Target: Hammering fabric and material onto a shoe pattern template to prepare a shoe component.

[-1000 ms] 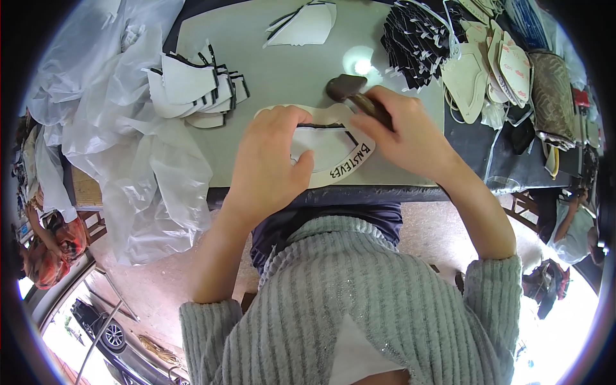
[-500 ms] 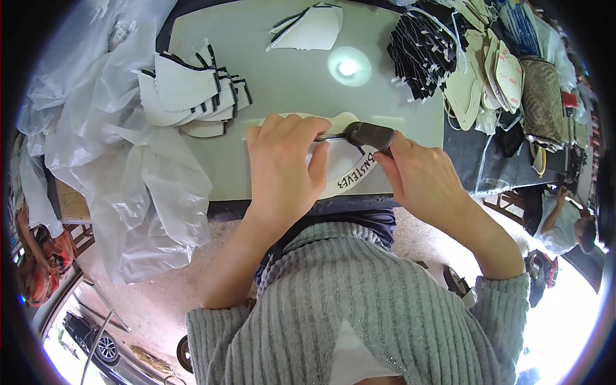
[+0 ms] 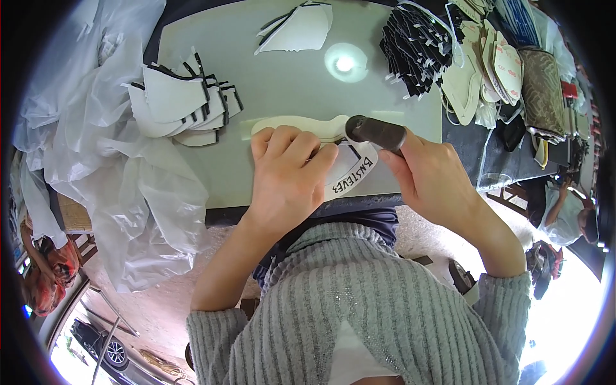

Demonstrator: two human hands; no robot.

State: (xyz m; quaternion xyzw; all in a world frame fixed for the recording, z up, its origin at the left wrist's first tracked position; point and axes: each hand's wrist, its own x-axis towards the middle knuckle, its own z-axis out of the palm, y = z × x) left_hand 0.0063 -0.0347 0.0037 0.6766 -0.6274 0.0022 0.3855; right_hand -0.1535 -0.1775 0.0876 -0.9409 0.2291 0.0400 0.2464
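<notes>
On the table in front of me lies a cream curved template with black hand lettering on its outer band. A white piece with a black strip shows inside its curve. My left hand presses down over the template's left part with curled fingers, hiding what lies beneath. My right hand is wrapped around a dark, thick cylindrical tool. Its rounded end points left, above the template's upper edge. Another cream curved edge shows beyond my left fingers.
At the left lies a stack of white, black-edged pieces beside crumpled clear plastic. More white pieces lie at the far side. Bundled black strips and cream templates crowd the right. Other people sit at both sides.
My left fingers have drawn back toward me and curled further. The tool in my right hand has tilted, and its end has moved away from my left fingers.
</notes>
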